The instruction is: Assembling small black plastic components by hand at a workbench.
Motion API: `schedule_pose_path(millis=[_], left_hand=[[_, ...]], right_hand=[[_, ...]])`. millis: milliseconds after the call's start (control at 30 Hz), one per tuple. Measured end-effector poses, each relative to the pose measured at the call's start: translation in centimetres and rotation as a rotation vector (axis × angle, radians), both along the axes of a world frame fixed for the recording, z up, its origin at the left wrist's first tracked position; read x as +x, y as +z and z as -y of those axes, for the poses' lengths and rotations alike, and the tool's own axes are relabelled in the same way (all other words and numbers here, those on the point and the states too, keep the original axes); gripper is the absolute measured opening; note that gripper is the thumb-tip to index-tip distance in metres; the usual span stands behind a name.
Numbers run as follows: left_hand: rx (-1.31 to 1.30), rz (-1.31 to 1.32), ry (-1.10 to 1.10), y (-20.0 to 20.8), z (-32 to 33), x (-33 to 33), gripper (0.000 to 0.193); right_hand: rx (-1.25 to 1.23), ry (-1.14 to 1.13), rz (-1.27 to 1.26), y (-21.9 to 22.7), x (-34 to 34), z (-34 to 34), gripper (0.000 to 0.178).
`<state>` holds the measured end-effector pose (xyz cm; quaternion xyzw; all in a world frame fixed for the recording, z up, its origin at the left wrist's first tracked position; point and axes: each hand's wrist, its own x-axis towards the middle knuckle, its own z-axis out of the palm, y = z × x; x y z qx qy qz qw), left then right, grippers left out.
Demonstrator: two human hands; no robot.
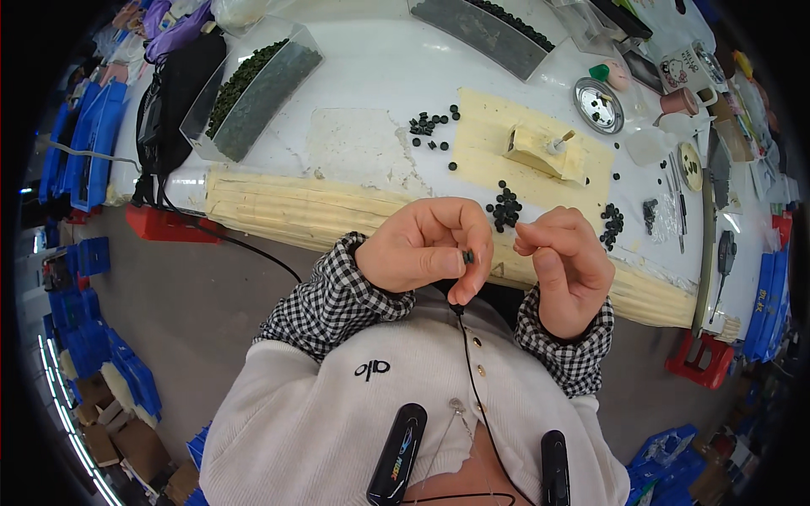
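Observation:
My left hand (426, 247) is raised in front of my chest and pinches a small dark round bead (467, 256) between thumb and forefinger. A thin black cord (469, 354) hangs from under that hand down over my white top. My right hand (567, 266) is close beside it, fingers curled, thumb and forefinger tips pressed together near the bead; what they hold is too small to see. Both cuffs are black-and-white checked. Behind the hands, a small heap of dark beads (505, 207) lies on the table.
The white worktable (363, 76) has a padded yellow front edge (287, 207) and a yellow mat (498, 139) with a small block and peg (540, 148). Two clear bins of dark beads (253, 88) (485, 29) stand behind. A metal dish (599, 105), cups and tools crowd the right.

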<state>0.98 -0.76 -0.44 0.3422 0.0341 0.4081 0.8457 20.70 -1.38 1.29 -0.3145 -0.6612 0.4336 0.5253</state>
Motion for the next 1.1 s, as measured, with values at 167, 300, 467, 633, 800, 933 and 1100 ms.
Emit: schedule_pose_path(millis=[167, 300, 467, 633, 800, 933, 1100], left_hand=[[0.012, 0.026, -0.04, -0.4, 0.0, -0.2, 0.024], [0.006, 0.045, -0.052, -0.4, -0.1, -0.1, 0.024], [0.0, 0.06, -0.071, -0.5, 0.0, -0.1, 0.024], [0.012, 0.073, -0.074, -0.5, 0.1, -0.1, 0.024], [0.021, 0.095, -0.08, -0.6, 0.0, 0.0, 0.022], [0.002, 0.081, -0.061, -0.4, -0.1, -0.1, 0.02], [0.045, -0.216, 0.125, 0.5, -0.4, -1.0, 0.015]], right_hand=[[0.015, 0.012, 0.004, 0.0, 0.0, 0.0, 0.017], [0.004, 0.008, -0.001, 0.0, 0.0, 0.1, 0.017], [-0.012, 0.011, -0.003, 0.1, 0.0, 0.2, 0.016], [-0.012, 0.013, 0.004, 0.0, -0.1, 0.2, 0.016], [0.003, 0.014, 0.019, 0.0, 0.0, 0.1, 0.017], [-0.003, 0.028, 0.033, 0.0, 0.1, 0.1, 0.017], [0.005, 0.066, 0.093, -0.2, 0.4, 0.1, 0.019]])
